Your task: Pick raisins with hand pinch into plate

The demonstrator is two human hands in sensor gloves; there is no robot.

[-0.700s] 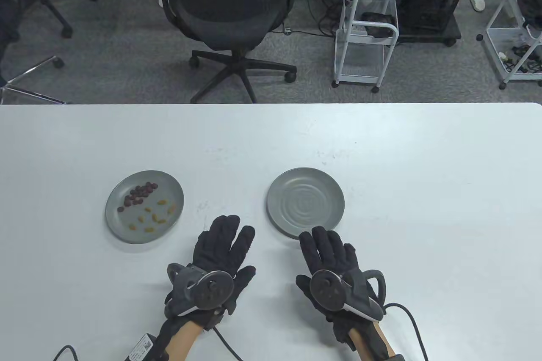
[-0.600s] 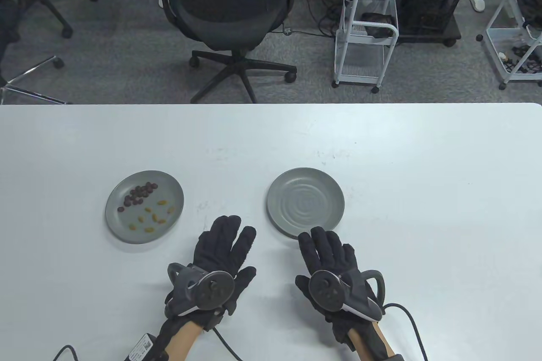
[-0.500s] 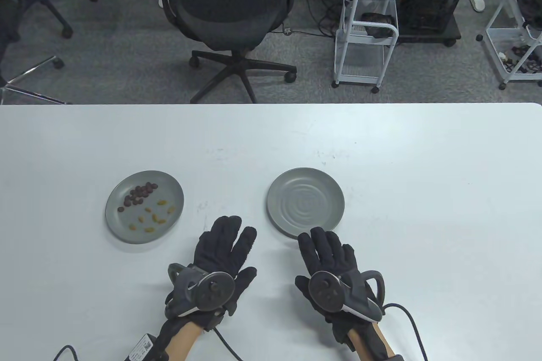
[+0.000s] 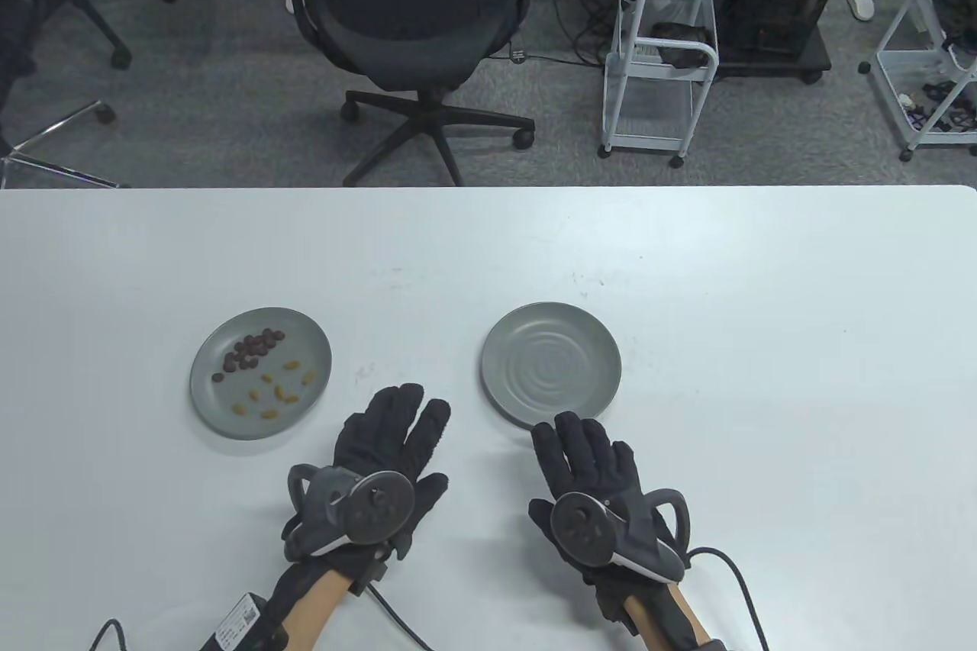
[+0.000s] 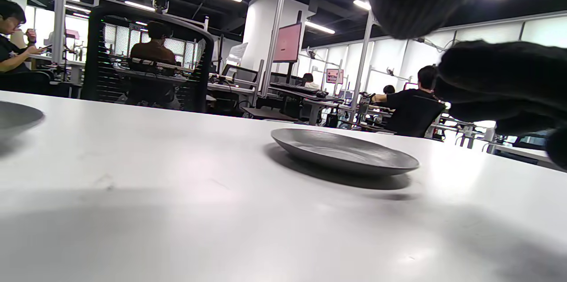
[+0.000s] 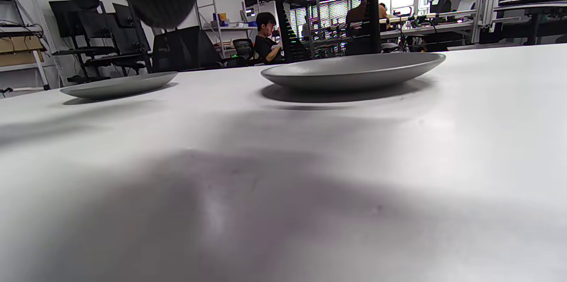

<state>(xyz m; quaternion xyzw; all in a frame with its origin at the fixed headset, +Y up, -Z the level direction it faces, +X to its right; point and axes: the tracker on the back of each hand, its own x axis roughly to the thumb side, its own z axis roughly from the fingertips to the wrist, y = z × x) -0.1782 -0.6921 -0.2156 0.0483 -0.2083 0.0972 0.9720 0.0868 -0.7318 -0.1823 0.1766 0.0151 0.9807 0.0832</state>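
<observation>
A grey plate point(image 4: 204, 388) on the left of the table holds a cluster of dark raisins point(image 4: 249, 351) and several yellow pieces point(image 4: 276, 391). An empty grey plate point(image 4: 551, 363) lies to its right, and shows in the left wrist view point(image 5: 343, 156) and the right wrist view point(image 6: 354, 71). My left hand point(image 4: 389, 437) lies flat and open between the plates, holding nothing. My right hand point(image 4: 584, 464) lies flat and open just below the empty plate, fingertips near its front rim. The raisin plate shows edge-on in the right wrist view point(image 6: 119, 85).
The white table point(image 4: 763, 346) spreads wide around both plates. A black office chair point(image 4: 408, 10) and a white cart point(image 4: 660, 63) stand beyond the far edge. Cables trail from both wrists at the near edge.
My left hand has shifted a little to the left, toward the raisin plate. My right hand has barely moved. The plates are unchanged.
</observation>
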